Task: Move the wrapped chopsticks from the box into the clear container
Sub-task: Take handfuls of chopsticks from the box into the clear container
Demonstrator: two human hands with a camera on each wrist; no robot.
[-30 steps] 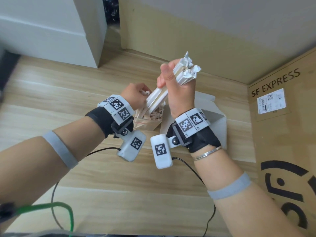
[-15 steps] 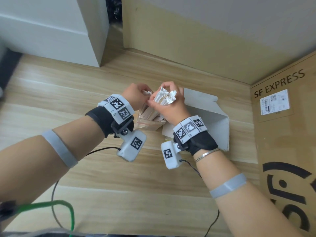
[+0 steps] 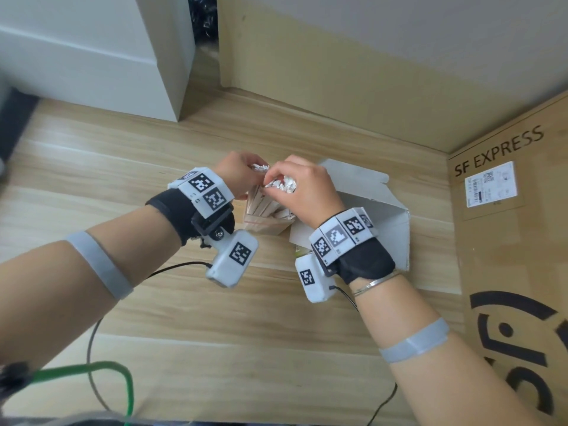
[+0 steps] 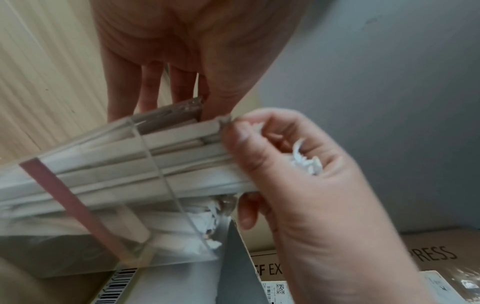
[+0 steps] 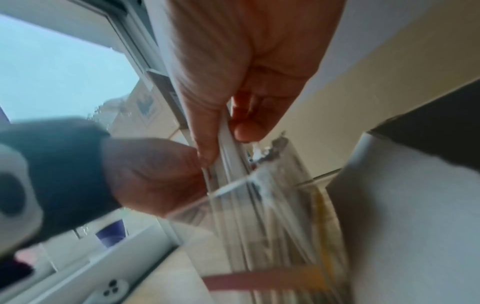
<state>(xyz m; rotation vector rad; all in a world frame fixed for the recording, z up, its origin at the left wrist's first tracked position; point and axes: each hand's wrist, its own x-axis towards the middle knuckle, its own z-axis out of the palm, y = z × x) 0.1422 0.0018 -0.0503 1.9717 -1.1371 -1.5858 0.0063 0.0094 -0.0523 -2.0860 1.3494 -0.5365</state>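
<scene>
A clear container (image 3: 266,223) with a red band stands on the wooden floor, packed with paper-wrapped chopsticks (image 3: 285,183). My left hand (image 3: 246,176) grips its upper rim, fingers behind the far wall and thumb on the near side (image 4: 207,102). My right hand (image 3: 278,179) grips the crumpled top ends of a bundle of wrapped chopsticks (image 4: 187,158) whose lower part sits inside the container (image 4: 78,205). The right wrist view shows thumb and finger pinching that bundle (image 5: 228,142) above the container's rim (image 5: 233,189). The white box (image 3: 379,210) lies open just right of the container, its inside hidden.
A large brown SF EXPRESS carton (image 3: 510,241) stands along the right. A beige wall panel (image 3: 338,72) and a white cabinet (image 3: 92,50) close off the back. Cables (image 3: 101,373) trail over the floor near me.
My right hand came down from above with the bundle, and its lower ends now sit in the container. The left hand stayed at the rim.
</scene>
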